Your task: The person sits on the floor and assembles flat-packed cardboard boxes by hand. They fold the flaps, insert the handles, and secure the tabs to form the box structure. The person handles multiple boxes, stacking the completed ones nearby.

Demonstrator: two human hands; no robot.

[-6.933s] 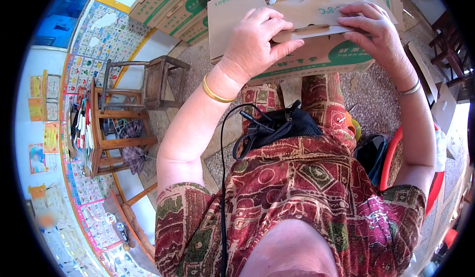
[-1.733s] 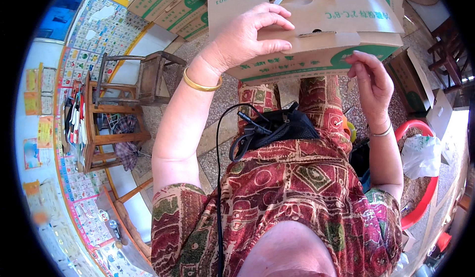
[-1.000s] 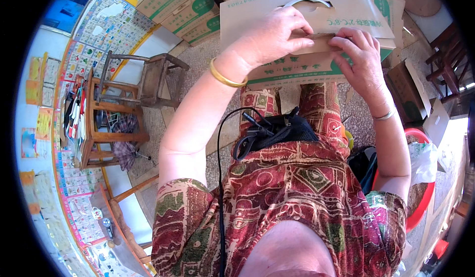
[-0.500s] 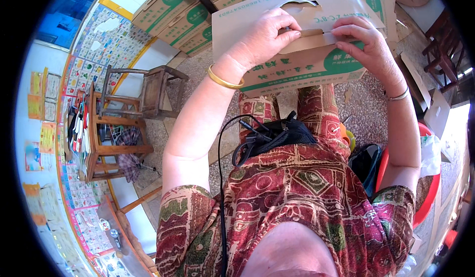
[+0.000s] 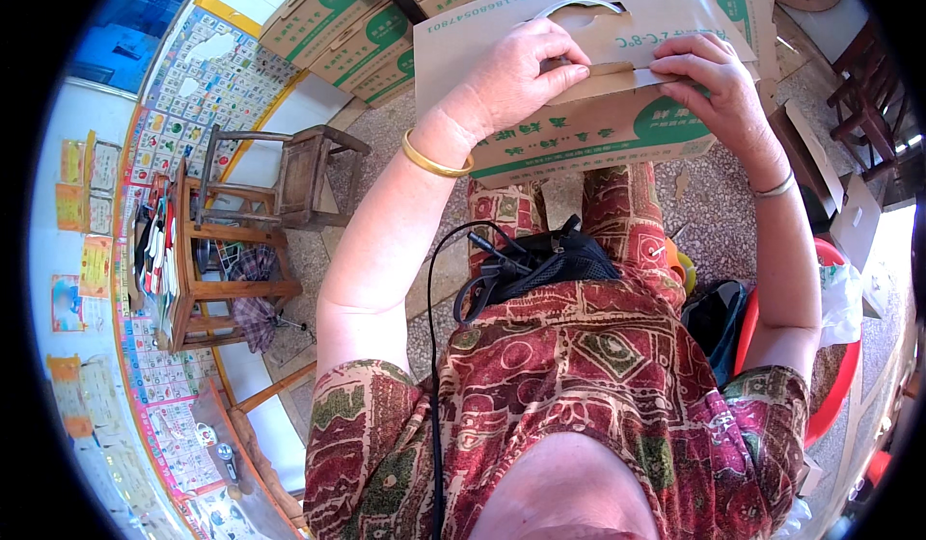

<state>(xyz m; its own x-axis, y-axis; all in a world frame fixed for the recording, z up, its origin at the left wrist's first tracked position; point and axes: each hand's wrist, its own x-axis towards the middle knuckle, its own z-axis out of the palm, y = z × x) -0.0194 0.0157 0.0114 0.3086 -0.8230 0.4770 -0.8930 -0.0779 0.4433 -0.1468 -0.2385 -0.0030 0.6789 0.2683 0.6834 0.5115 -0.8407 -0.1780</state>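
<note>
In front of me is a brown cardboard box [image 5: 588, 130] with green printing, its top flap [image 5: 482, 43] lying toward me with a curved handle cut-out in it. My left hand [image 5: 526, 72] is closed at the flap's near edge beside the cut-out, thumb and curled fingers together. A gold bangle circles that wrist. My right hand [image 5: 714, 77] pinches the same edge further right, fingers bent above and thumb below. A narrow strip of card shows between the two hands. The inside of the box is hidden.
Several similar printed boxes [image 5: 352, 34] are stacked at the far left. A wooden chair [image 5: 309, 178] and a wooden stand [image 5: 231, 289] are on the left. A red basin [image 5: 831, 405] sits at my right, near open cardboard pieces [image 5: 854, 217]. A black cable hangs down my front.
My right hand has shifted slightly right along the flap edge. The box has tilted a little, and my left hand stays almost in place.
</note>
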